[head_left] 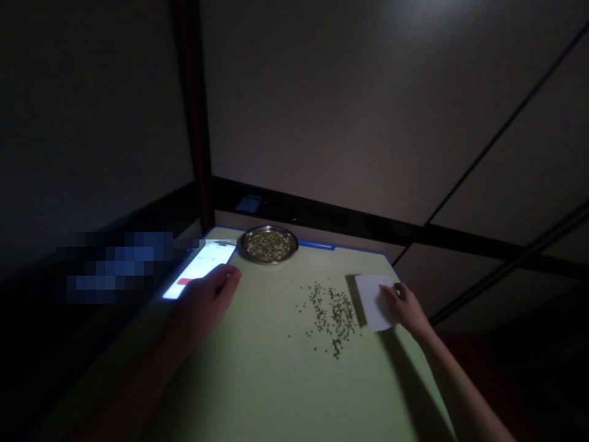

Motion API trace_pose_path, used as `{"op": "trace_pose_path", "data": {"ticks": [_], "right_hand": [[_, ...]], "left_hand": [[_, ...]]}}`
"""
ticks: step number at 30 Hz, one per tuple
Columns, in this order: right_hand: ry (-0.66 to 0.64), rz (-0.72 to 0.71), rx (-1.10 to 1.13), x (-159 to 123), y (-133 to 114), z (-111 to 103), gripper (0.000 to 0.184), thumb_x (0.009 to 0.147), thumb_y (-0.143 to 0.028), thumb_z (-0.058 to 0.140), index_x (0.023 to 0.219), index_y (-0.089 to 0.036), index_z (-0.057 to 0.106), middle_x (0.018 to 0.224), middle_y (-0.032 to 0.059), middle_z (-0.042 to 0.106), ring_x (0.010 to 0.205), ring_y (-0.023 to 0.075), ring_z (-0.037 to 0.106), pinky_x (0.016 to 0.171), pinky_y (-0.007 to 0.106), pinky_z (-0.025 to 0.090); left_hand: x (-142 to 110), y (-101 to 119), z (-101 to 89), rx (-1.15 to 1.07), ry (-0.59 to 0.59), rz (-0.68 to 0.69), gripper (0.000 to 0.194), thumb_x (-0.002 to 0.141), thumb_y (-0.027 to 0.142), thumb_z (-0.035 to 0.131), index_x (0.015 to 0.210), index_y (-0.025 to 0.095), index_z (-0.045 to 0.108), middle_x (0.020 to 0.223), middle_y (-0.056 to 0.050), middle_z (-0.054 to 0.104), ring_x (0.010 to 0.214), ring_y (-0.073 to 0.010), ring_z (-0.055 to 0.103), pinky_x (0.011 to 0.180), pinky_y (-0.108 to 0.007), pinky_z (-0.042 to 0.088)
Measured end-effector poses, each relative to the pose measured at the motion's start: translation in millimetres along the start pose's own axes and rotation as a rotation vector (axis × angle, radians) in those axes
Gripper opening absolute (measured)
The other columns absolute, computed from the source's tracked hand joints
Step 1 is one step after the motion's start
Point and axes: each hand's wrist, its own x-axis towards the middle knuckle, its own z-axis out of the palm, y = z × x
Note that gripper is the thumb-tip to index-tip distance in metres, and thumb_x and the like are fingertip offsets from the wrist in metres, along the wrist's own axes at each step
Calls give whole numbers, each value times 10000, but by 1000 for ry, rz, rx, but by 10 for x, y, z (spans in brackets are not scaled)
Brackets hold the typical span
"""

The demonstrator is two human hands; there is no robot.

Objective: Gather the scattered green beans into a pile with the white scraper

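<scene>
My right hand pinches the right side of a white piece of paper or card, held over the right part of the table. Just left of the paper lies a loose scatter of small greenish-brown seeds or beans. My left hand is closed, its fingers curled, beside a lit phone whose lower right part it overlaps. Whether anything is in those fingers is hidden. Beyond them stands a round metal plate with a raised rim, holding many green and pale seeds.
The pale green table has a blue edge, with a blue strip at the back. Behind it rises a large panelled surface. The room is dark, and a blurred patch covers something at the left.
</scene>
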Motion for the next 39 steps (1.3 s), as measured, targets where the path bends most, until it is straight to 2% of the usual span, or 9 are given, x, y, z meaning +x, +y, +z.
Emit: {"op": "trace_pose_path", "data": {"ticks": [3, 9, 14, 16, 20, 26, 30, 35, 39], "right_hand": [[36, -20, 5, 55, 4, -74, 420, 779, -570, 527, 918, -181, 600, 786, 84, 671, 704, 228, 612, 585, 296, 440], [-50, -159, 38, 201, -66, -336, 353, 770, -436, 562, 988, -164, 619, 920, 106, 702, 812, 237, 627, 671, 307, 470], [-303, -330, -28, 334, -282, -498, 261, 775, -364, 568, 933, -174, 651, 793, 48, 701, 700, 202, 619, 632, 282, 455], [-342, -352, -60, 396, -342, -479, 233, 750, -335, 594, 908, -181, 669, 778, 43, 706, 712, 206, 624, 667, 290, 461], [-344, -336, -56, 524, -352, -358, 223, 699, -295, 638, 886, -191, 698, 898, 73, 735, 849, 253, 644, 796, 341, 467], [-475, -333, 48, 581, -313, -223, 255, 699, -324, 631, 885, -172, 717, 870, 63, 738, 816, 242, 645, 780, 350, 489], [-568, -318, 118, 488, -345, -193, 289, 691, -368, 643, 884, -167, 720, 847, 50, 732, 791, 222, 642, 752, 334, 500], [-718, -221, 128, 283, -393, -216, 333, 700, -394, 646, 923, -153, 706, 801, 28, 695, 760, 189, 608, 709, 294, 481], [-767, -216, 112, 130, -392, -268, 302, 706, -393, 644, 888, -157, 696, 735, 11, 656, 713, 173, 576, 665, 279, 461]], "left_hand": [[-4, -10, 21, -7, -14, -5, 334, 912, 486, 396, 856, 222, 594, 576, 36, 550, 561, -140, 543, 553, -238, 371], [-14, 9, 4, -22, -28, -32, 312, 903, 484, 416, 856, 230, 593, 589, 44, 567, 583, -143, 541, 566, -236, 378], [-23, 26, -15, -39, -49, -66, 312, 901, 488, 425, 859, 230, 595, 574, 55, 549, 590, -141, 531, 572, -233, 373], [-24, 22, -9, -43, -62, -71, 317, 898, 492, 428, 861, 228, 600, 576, 55, 548, 593, -142, 527, 580, -235, 378], [-24, 11, 2, -44, -93, -50, 306, 890, 471, 435, 854, 219, 604, 599, 44, 569, 611, -149, 530, 582, -240, 383], [-23, 60, -33, -50, -121, -81, 308, 886, 459, 432, 838, 208, 605, 636, 32, 609, 634, -155, 549, 605, -245, 392], [-17, 80, -43, -37, -124, -84, 321, 882, 476, 434, 821, 208, 601, 619, 35, 595, 609, -149, 521, 583, -245, 377], [-26, 68, -36, -35, -135, -61, 330, 885, 481, 445, 792, 199, 589, 612, 37, 574, 623, -144, 513, 589, -239, 367], [-34, 58, -20, -25, -122, -52, 322, 887, 480, 454, 824, 199, 598, 615, 44, 577, 615, -140, 512, 589, -240, 360]]}}
